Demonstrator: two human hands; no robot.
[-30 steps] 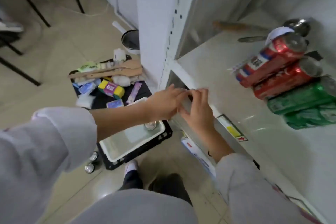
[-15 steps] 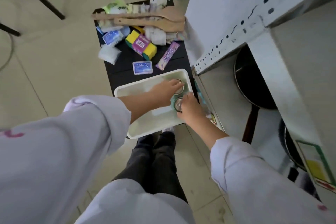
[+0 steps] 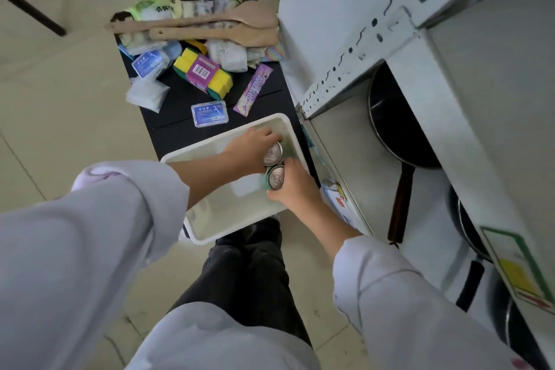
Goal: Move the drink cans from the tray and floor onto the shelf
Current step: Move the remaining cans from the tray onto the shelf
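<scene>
A white tray [image 3: 228, 219] lies on the floor beside the white shelf unit [image 3: 450, 75]. Two upright drink cans stand side by side in the tray's right corner, their silver tops facing me. My left hand [image 3: 252, 150] wraps around the farther can [image 3: 273, 154]. My right hand [image 3: 292, 186] wraps around the nearer green can [image 3: 275, 178]. Both cans touch each other and stay within the tray. The shelf's upper level with other cans is out of view.
A black board [image 3: 186, 120] past the tray carries wooden spatulas [image 3: 216, 27], a yellow sponge pack [image 3: 204, 73], small blue boxes and packets. Black pans [image 3: 399, 126] fill the lower shelf at right. My dark trouser legs [image 3: 249, 273] stand just behind the tray.
My hands came down from the shelf edge into the tray and closed on the two cans. My view tipped down from the upper shelf toward the floor.
</scene>
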